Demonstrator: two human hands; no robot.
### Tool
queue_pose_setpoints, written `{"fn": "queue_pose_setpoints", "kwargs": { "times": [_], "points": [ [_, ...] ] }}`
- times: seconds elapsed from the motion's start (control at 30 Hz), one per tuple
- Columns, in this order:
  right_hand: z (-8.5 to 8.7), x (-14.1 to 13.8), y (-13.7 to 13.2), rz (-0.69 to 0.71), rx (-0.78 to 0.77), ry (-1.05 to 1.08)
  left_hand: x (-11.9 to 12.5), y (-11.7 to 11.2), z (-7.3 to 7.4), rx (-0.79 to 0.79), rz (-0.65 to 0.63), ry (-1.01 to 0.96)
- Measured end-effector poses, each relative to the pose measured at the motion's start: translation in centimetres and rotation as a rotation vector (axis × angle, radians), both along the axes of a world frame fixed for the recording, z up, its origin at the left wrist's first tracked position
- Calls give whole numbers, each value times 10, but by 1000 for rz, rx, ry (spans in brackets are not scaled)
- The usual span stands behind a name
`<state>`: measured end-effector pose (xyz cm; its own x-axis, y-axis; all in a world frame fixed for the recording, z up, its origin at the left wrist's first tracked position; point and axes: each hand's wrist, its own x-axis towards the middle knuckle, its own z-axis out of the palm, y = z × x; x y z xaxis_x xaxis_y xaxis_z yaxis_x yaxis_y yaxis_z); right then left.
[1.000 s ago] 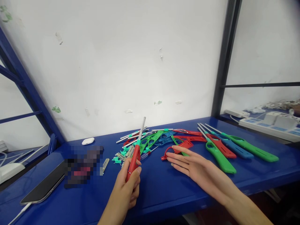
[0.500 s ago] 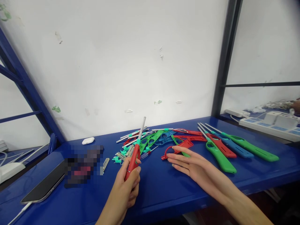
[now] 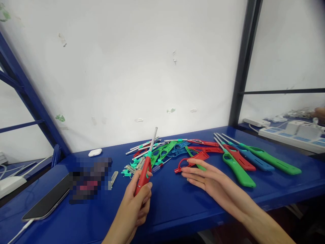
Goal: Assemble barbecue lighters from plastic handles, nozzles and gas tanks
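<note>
My left hand (image 3: pixel 138 200) is wrapped round the red handle of a long-necked lighter (image 3: pixel 145 171), whose metal tube points up and away. My right hand (image 3: pixel 213 181) is open, its fingers stretched out to the left. Just beyond those fingers lies a red half-shell of a lighter handle (image 3: pixel 200 156), partly hidden by them. Behind both hands spreads a heap of lighter parts: green shells (image 3: pixel 169 149), blue shells (image 3: pixel 181 149), clear fuel tanks (image 3: pixel 140 163) and metal tubes. A screwdriver (image 3: pixel 159 165) lies at the heap's front edge.
At the right lie several whole lighters (image 3: pixel 240 173) in green, red and blue. On the left are a phone (image 3: pixel 48 200) on a cable, a blurred dark item (image 3: pixel 91 181), a white earbud case (image 3: pixel 95 152) and a single clear tank (image 3: pixel 114 178). A power strip (image 3: pixel 291 135) stands beyond the right post.
Almost nothing differs. The left hand and its lighter have shifted very slightly; the right hand stays outstretched in the same place.
</note>
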<state>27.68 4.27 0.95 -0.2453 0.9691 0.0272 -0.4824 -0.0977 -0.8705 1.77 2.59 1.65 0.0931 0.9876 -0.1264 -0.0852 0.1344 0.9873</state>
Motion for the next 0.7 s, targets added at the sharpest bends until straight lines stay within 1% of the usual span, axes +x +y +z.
{"fn": "queue_pose_setpoints", "kwargs": {
  "times": [0.1,0.2,0.33,0.43,0.5,0.57,0.63,0.7],
  "points": [
    [-1,0,0,13,7,-4,1,-4,2,14,28,-12],
    [0,-1,0,-1,10,-8,2,-6,2,22,57,-45],
    [2,-4,-1,-7,13,-25,-1,-6,0,8,1,-97],
    [3,-5,-3,-21,21,-63,-2,-11,6,0,-51,-120],
    [3,-5,-5,-28,50,-116,-3,-15,11,-9,-106,-103],
    [2,-5,-8,-4,122,-180,-6,-18,14,-10,-213,-58],
    [0,-4,-11,36,214,-211,-9,-20,13,13,-350,18],
    [-4,-2,-14,54,278,-196,-12,-23,8,47,-437,103]
  ]
}}
